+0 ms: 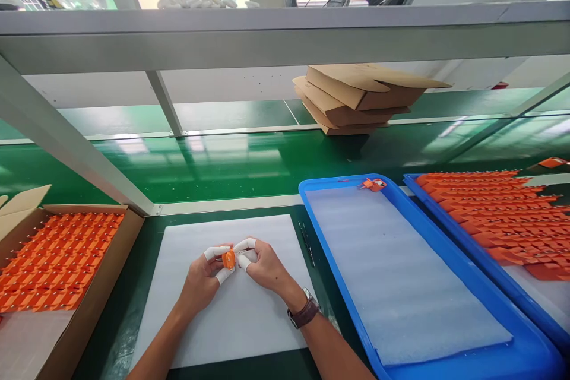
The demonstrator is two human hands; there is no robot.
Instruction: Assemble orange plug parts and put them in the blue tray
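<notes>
Over a white sheet on the bench, my left hand pinches a small orange plastic part between thumb and fingers. White finger covers wrap the fingertips of both hands. My right hand is closed at the part's right side, thumb and finger pinched close together; whatever lies between them is too small to make out. A watch with a brown strap sits on the right wrist.
To the left, a cardboard box holds rows of orange parts. At right, a blue tray bears one orange piece; another blue tray carries many. Tweezers lie beside the sheet. Folded cardboard boxes are stacked behind.
</notes>
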